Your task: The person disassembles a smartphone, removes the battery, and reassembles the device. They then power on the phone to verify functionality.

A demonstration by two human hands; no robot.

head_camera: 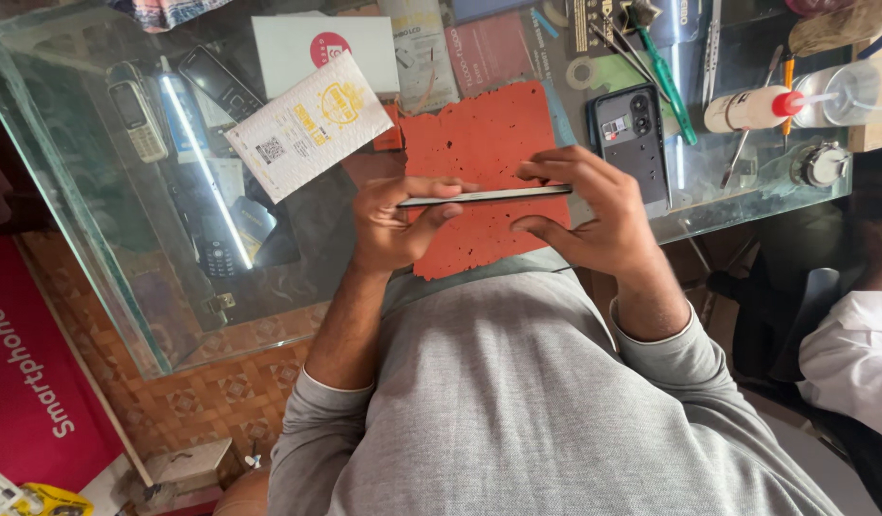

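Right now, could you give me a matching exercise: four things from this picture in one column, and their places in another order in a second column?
Things:
1. thin phone
2. red mat
3. squeeze bottle
4. white packet

Places:
A. lying at the right end of the glass table
B. held edge-on between left hand and right hand
C. left of the mat, tilted
D. flat under the hands

Pairs: 1-B, 2-D, 3-A, 4-C

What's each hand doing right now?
Left hand: closed on one end of the thin phone.
Right hand: closed on its other end.
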